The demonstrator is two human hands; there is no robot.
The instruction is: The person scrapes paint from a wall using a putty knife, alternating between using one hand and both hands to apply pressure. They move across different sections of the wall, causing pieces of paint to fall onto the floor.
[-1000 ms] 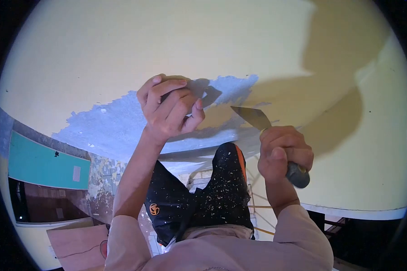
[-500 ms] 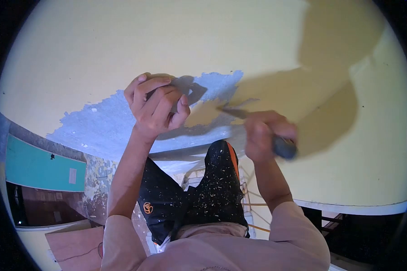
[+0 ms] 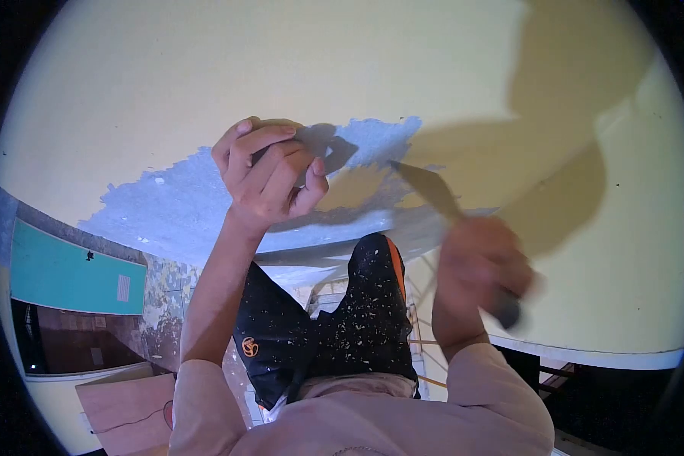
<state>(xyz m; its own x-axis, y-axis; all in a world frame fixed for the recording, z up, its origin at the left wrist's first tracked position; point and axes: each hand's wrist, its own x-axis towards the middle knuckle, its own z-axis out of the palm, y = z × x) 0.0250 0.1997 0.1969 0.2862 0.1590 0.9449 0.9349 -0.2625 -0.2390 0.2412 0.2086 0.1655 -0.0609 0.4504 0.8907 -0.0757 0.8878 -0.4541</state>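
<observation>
In the head view, I saw a teal panel (image 3: 76, 270) at lower left, then a bare grey patch (image 3: 178, 194) across the middle of the yellow wall (image 3: 205, 76). Left of centre, the left hand (image 3: 270, 175) was loosely curled before it; I couldn't tell whether it held anything. Pale flecks dotted the dark trousers (image 3: 361, 327) at lower centre. Right of centre, a scraper (image 3: 432, 191) slanted up-left, gripped in the blurred right hand (image 3: 480, 258).
</observation>
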